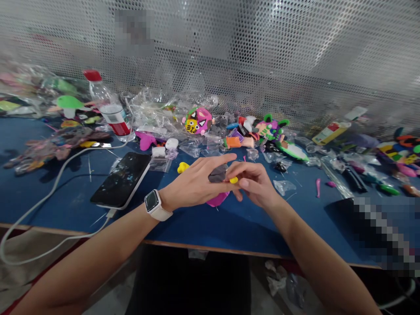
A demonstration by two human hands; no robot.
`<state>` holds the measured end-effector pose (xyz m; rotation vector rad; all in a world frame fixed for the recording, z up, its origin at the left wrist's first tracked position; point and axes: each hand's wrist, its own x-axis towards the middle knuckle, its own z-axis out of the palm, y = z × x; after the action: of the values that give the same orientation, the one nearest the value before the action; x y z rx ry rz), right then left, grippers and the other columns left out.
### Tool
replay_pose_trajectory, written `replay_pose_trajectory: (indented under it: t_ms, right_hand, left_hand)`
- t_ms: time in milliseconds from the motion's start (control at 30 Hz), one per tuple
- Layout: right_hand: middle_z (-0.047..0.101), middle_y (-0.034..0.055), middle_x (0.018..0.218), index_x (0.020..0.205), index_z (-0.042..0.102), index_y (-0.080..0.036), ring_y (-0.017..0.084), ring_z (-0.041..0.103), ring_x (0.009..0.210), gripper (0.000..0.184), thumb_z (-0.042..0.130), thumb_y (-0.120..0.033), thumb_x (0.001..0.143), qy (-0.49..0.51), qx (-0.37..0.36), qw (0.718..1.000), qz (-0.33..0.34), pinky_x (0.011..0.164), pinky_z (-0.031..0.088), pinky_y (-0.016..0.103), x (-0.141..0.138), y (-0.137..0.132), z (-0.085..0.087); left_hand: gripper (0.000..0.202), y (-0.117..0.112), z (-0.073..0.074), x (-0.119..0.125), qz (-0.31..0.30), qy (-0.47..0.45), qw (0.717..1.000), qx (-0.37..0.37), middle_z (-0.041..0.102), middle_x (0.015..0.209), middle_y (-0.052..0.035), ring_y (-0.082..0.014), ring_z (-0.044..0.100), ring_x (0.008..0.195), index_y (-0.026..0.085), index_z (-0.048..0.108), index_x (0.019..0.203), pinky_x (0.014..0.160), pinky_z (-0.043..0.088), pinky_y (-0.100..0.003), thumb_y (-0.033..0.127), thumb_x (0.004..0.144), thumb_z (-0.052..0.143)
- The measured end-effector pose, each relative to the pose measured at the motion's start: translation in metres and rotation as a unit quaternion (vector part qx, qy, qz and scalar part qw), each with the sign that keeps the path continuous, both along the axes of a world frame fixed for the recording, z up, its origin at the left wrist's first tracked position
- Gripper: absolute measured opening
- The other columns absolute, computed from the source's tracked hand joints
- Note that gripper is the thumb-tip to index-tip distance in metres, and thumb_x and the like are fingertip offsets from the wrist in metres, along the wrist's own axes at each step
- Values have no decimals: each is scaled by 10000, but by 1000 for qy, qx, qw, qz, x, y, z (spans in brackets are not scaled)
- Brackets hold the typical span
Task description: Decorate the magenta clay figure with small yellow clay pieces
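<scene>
A small piece of yellow modelling clay (233, 180) is pinched in the fingertips of my right hand (259, 183). My left hand (198, 181) reaches in from the left with its fingers stretched out, the index finger apart and the others meeting the right fingertips. Whether the left fingers also touch the yellow piece I cannot tell. Beneath the hands lies a magenta clay shape (218, 200), mostly covered by them. Just behind my left hand sits a yellow clay lump (183, 167).
A phone (121, 180) with a white cable lies left on the blue table (210, 232). Behind it stands a red-capped bottle (111, 109). Along the mesh wall (210, 52) are a colourful clay mask (198, 121), clay lumps and plastic wrappers. A magenta stick (318, 187) lies right.
</scene>
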<state>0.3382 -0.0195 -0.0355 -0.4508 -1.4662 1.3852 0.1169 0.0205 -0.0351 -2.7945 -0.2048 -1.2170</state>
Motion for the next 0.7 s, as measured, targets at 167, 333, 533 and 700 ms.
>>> replay_pose_trajectory:
  t_ms: [167,333,533,700]
  right_hand:
    - [764,-3,905,993,784,-241,50,602,427,135,838,-287,879,-8,-15,998,-63,371,492,169,-2,0,-4]
    - [777,-22,942,1058,648,-249,9,482,362,359,904,-293,809,-21,-49,992,-116,291,375,134,-3,1,2]
    - [736,-58,800,1191,571,-262,60,559,377,600,961,-317,739,-89,-56,991,-80,334,461,172,-5,-2,2]
    - [752,-38,836,1274,550,-277,74,575,402,679,958,-360,738,-89,-62,991,-81,345,487,196,-5,-1,0]
  left_hand:
    - [319,-1,-2,2,1,-6,1000,2,514,1573,-100,-285,541,1425,347,658,1334,1092,543,-510,250,1033,617]
    - [258,-6,1,-2,46,-51,998,9,598,1405,-150,-268,607,1315,225,644,1264,1025,580,-455,231,1006,642]
    - [407,-3,4,-1,49,-32,998,4,568,1446,-164,-288,574,1352,236,566,1424,1053,564,-490,315,1030,634]
    - [322,0,1,1,29,-30,999,6,596,1431,-138,-266,574,1343,240,636,1340,1092,526,-474,263,1019,651]
